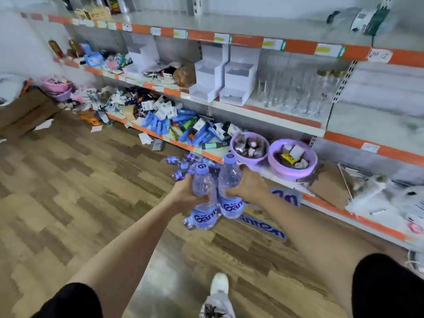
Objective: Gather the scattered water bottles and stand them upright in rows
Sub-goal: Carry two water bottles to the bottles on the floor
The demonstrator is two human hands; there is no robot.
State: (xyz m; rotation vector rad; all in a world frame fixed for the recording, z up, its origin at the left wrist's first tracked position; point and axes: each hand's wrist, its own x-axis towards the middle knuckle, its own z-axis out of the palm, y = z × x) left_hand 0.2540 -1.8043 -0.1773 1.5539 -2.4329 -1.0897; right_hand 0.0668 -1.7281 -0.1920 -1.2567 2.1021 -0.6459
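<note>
I hold two clear water bottles with purple caps and purple labels side by side, upright, above the floor. My left hand [187,195] grips the left bottle [204,200] around its middle. My right hand [249,184] grips the right bottle [230,187], which stands a little higher. Behind them, several more bottles [181,167] lie scattered on the wooden floor by the bottom shelf. Another bottle [189,222] lies on the floor just below the ones I hold, mostly hidden.
A store shelf unit with orange edge strips [284,115] runs along the right. Two purple bowls [292,158] of small goods sit on the lowest shelf. A flattened printed carton [263,226] lies by the shelf base. Cardboard [25,111] and litter cover the far left floor. My shoe [219,292] is below.
</note>
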